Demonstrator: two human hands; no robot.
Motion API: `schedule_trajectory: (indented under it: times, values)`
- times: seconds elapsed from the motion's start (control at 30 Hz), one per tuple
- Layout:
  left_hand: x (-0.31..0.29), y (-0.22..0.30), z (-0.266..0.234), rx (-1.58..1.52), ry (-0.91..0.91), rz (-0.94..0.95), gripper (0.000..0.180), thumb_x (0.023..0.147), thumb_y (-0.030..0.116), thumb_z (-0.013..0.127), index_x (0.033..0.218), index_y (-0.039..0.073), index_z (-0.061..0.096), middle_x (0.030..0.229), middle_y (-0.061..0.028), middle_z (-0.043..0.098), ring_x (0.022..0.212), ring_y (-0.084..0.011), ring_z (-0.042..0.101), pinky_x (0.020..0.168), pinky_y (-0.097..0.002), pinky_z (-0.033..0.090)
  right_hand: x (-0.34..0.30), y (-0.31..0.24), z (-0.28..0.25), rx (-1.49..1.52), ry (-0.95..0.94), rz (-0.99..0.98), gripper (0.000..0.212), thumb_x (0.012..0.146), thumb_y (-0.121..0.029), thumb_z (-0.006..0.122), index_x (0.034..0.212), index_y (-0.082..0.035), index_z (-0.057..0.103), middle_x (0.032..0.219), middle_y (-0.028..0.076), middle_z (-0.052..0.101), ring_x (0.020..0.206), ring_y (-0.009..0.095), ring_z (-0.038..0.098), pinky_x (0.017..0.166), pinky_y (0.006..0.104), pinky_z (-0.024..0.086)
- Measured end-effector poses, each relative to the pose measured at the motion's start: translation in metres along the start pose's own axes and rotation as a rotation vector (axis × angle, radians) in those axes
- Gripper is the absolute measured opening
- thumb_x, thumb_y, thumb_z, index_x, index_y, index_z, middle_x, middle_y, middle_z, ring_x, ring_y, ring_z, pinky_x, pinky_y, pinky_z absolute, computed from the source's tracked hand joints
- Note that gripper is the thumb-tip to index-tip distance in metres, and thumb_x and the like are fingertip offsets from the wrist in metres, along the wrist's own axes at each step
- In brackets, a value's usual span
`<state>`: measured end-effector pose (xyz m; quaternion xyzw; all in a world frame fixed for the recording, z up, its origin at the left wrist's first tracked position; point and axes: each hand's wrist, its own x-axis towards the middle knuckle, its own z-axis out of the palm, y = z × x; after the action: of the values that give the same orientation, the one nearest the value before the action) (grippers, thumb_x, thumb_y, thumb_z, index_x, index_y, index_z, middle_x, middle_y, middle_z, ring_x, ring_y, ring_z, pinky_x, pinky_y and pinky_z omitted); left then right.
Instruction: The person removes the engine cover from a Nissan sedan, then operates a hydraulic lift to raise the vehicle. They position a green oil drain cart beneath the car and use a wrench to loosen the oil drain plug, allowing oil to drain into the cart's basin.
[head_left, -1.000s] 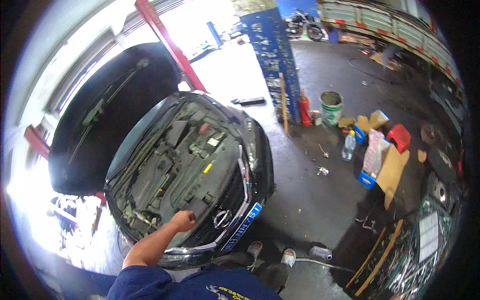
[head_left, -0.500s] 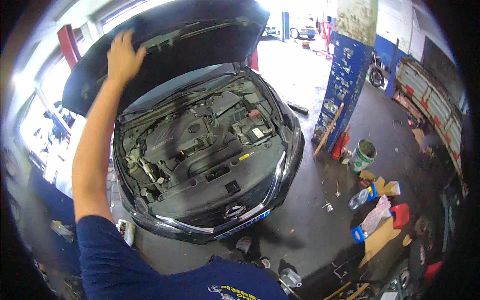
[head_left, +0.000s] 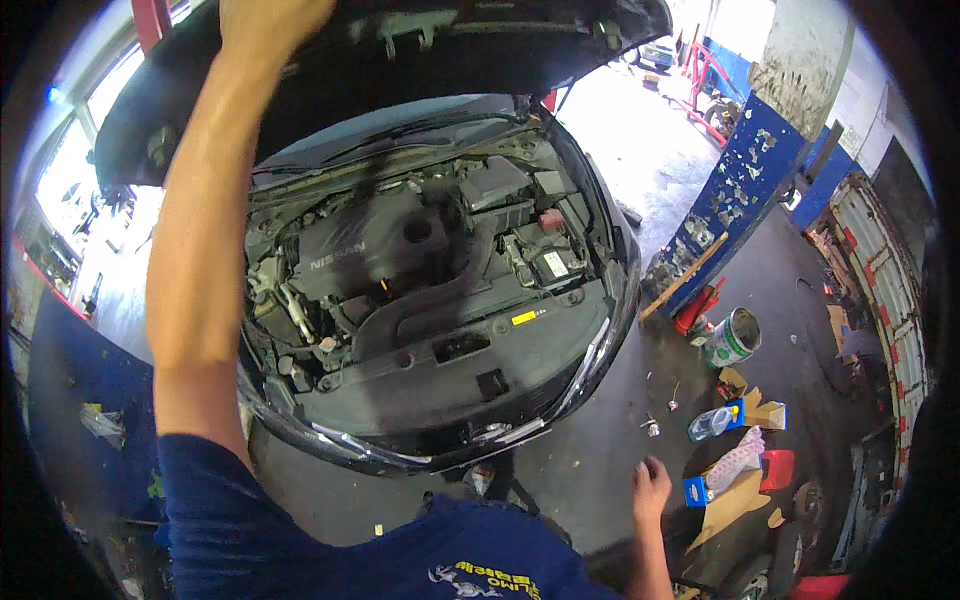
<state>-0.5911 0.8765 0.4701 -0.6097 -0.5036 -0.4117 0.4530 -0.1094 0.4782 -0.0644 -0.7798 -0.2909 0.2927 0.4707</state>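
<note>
Left hand (head_left: 268,25): rose before the hood (head_left: 480,60); fingers cropped, grip unclear;
Right hand (head_left: 652,488): hung near right; fingers partly curled, contents unclear

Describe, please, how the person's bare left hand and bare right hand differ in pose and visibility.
The bare left hand is raised at the black car hood, while the bare right hand is low, over the dark grey floor.
The left hand is partly cut off by the picture's upper edge; the right hand is fully in view, its fingers seemingly curled.
Both are ungloved.
</note>
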Motion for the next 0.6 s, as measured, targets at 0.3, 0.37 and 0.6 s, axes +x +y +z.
schedule_trajectory:
  times: [0.3, 0.37, 0.6]
  values:
    - [-0.229, 0.075, -0.069, -0.089, -0.209, 0.014, 0.072, 0.088, 0.043, 0.072, 0.141, -0.001, 0.055, 0.140, -0.0234, 0.058, 0.128, -0.0381, 0.056, 0.105, -0.0509, 0.041, 0.035, -0.333, 0.145, 0.710, -0.601, -0.180, 0.063, 0.103, -0.054, 0.053, 0.134, 0.001, 0.058, 0.103, 0.013, 0.069, 0.091, 0.025, 0.066, 0.086, 0.0398, 0.053]
    - [-0.288, 0.099, -0.090, -0.119, -0.353, -0.042, 0.072, 0.087, 0.042, 0.072, 0.143, 0.000, 0.054, 0.143, -0.0228, 0.057, 0.131, -0.0397, 0.053, 0.107, -0.0516, 0.039, 0.042, -0.350, 0.164, 0.943, -0.745, -0.047, 0.065, 0.103, -0.058, 0.051, 0.132, -0.001, 0.058, 0.104, 0.014, 0.070, 0.092, 0.027, 0.067, 0.088, 0.0418, 0.055]
    - [-0.461, 0.145, -0.111, -0.184, -0.641, -0.059, 0.073, 0.084, 0.042, 0.071, 0.141, 0.001, 0.054, 0.152, -0.0244, 0.046, 0.142, -0.0423, 0.040, 0.114, -0.0545, 0.033, 0.045, -0.294, 0.205, 0.996, -0.614, 0.621, 0.065, 0.098, -0.059, 0.050, 0.140, -0.009, 0.053, 0.135, 0.012, 0.061, 0.124, 0.032, 0.057, 0.109, 0.0525, 0.040]
